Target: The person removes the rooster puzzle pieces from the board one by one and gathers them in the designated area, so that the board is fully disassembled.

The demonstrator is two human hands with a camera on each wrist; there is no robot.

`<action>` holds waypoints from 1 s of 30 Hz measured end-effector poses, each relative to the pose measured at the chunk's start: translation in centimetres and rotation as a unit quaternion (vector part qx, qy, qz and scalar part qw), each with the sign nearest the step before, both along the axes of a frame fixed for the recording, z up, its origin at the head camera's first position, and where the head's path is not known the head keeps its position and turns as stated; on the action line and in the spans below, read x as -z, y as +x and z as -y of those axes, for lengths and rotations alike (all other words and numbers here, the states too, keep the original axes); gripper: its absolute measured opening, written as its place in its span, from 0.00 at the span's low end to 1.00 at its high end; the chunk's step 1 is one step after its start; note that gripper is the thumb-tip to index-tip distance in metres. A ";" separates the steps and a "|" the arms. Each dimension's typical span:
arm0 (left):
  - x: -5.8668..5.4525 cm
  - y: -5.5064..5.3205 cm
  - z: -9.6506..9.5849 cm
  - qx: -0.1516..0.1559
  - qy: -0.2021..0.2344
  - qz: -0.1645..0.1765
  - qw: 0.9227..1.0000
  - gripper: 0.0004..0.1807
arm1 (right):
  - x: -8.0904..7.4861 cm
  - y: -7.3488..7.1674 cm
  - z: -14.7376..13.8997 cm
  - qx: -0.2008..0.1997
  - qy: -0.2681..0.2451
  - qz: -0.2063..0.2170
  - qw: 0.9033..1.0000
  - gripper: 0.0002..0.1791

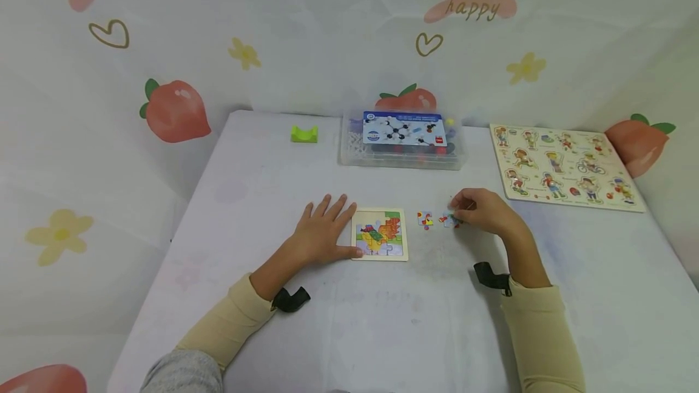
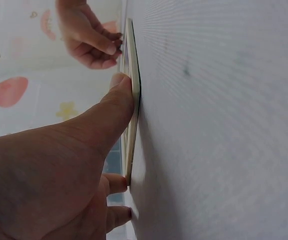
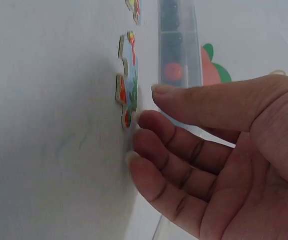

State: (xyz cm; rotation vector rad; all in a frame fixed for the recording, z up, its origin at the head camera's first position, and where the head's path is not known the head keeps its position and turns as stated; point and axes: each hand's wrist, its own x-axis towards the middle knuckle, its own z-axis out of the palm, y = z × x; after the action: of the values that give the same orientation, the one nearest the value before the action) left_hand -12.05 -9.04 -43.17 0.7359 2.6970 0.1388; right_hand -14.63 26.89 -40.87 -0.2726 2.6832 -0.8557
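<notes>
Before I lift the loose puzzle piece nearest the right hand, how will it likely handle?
The puzzle piece should be stiff, as its cut edge looks solid and unbent. It is probably light, being small beside the right hand. Lying flat on the table, it seems likelier to slide than roll if pushed.

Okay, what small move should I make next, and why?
Perhaps pinch the nearest puzzle piece with your right hand: it lies loose by your fingertips, not yet held. Your left hand touches the puzzle frame, which has a bare patch at its upper left.
</notes>
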 end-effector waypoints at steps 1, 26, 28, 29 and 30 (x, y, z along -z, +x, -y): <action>0.0 0.0 0.0 -0.001 0.001 0.000 1.000 0.57 | -0.1 0.0 0.2 0.002 0.002 -0.003 1.000 0.06; -0.2 0.1 0.0 -0.003 0.006 -0.001 1.000 0.57 | -0.1 0.0 10.7 -0.097 0.060 0.012 0.993 0.14; -0.3 0.2 0.0 -0.004 0.006 0.000 1.000 0.56 | 0.0 0.0 11.0 -0.096 0.068 0.010 0.993 0.15; -0.4 0.2 0.0 -0.004 0.007 0.000 1.000 0.56 | 0.0 0.0 11.1 -0.095 0.069 0.008 0.993 0.16; -0.4 0.2 0.0 -0.005 0.007 0.000 1.000 0.56 | -0.1 0.1 11.2 -0.094 0.071 0.005 0.993 0.16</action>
State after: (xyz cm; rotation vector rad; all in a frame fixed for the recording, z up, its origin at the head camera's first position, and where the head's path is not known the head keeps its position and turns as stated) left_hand -11.85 -9.01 -42.79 0.7270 2.7015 0.1600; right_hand -14.50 15.70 -40.78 -0.4756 2.6404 -0.6072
